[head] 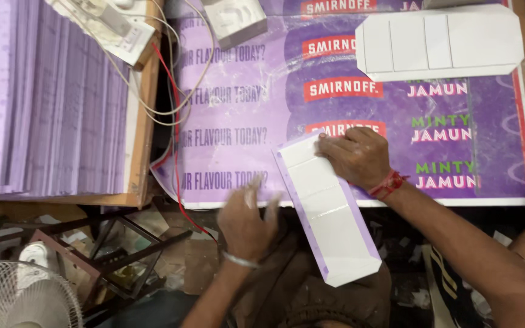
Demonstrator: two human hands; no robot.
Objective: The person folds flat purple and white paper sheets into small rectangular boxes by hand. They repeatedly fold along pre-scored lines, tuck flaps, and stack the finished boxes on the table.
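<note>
Long white card strip (pixel 329 212) runs far-left to near-right off the table edge (pixel 432 202); right hand (pixel 356 155) flat on its far end, left hand (pixel 245 222) open just left, blurred.

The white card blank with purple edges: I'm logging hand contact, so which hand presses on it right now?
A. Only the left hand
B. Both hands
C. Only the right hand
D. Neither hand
C. The right hand lies flat on the far end of the card blank, while the left hand is blurred beside its left edge, with no clear contact.
</note>
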